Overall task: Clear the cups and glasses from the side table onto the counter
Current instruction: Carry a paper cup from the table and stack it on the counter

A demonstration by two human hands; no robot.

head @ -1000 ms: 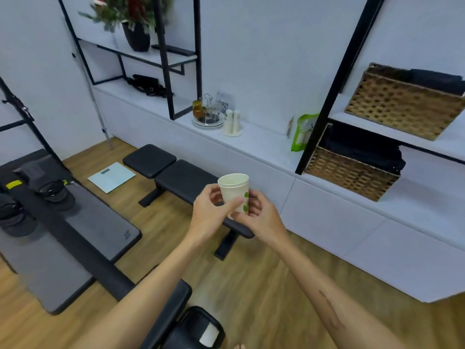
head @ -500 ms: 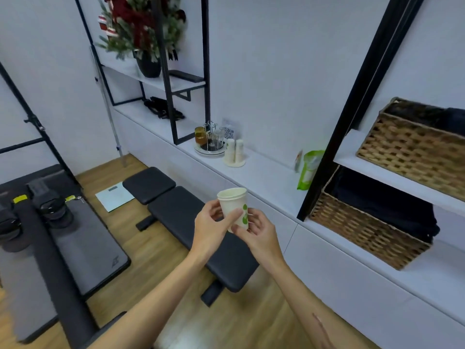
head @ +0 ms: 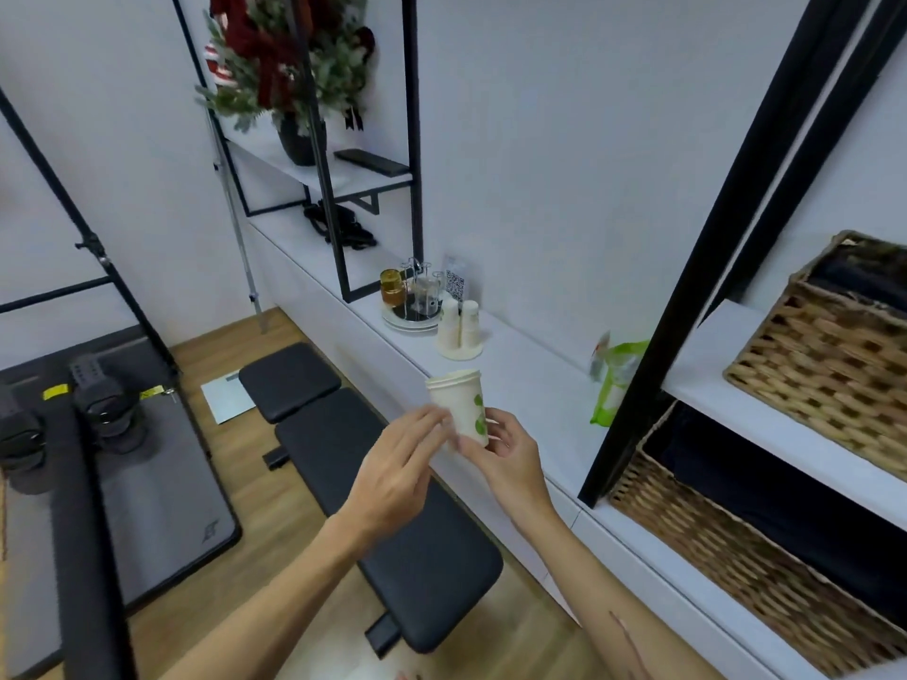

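A white paper cup [head: 461, 404] with green spots is held upright in front of me, over the near edge of the long white counter [head: 535, 385]. My right hand [head: 505, 454] grips the cup's lower half from the right, fingers curled round it. My left hand [head: 397, 463] is at the cup's left side with its fingers fairly straight, the tips at or just off the cup wall. Farther along the counter stand two stacks of paper cups in a holder [head: 459, 331] and a round tray of glasses [head: 412, 304] with an amber glass [head: 391, 287].
A black padded bench [head: 387, 493] runs along the floor below my hands, close to the counter. A green bag [head: 616, 380] leans by a black shelf post [head: 687, 296]. Wicker baskets [head: 824, 360] fill the shelves on the right. A treadmill [head: 113, 483] lies at the left.
I have come closer to the counter, cup carried with me. My left hand has loosened from the cup and its fingers have straightened, while my right hand keeps its hold.
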